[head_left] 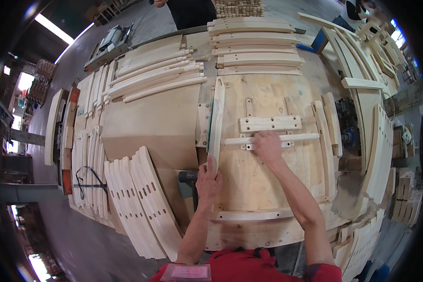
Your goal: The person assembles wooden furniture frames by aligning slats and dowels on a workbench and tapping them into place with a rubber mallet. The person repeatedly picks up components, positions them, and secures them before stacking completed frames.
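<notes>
My left hand (pixel 208 182) grips the near end of a long pale wooden post (pixel 216 124), its index finger stretched along the wood. The post runs away from me down the left side of a plywood work board (pixel 263 188). My right hand (pixel 268 144) is closed over a thin wooden rail (pixel 305 137) lying crosswise; the palm hides part of it. The rail's left end is close to the post. It passes over a small block with holes (pixel 286 144), and a wider drilled block (pixel 270 123) sits just beyond. Another curved post (pixel 325 150) lies at the board's right.
A mallet with a black head (pixel 188 176) lies beside my left hand. Slotted slats (pixel 143 202) are at the near left, bundled strips (pixel 89 174) farther left. Rails are stacked (pixel 256 49) beyond the board. A person (pixel 192 11) stands at the far side; another is at far right.
</notes>
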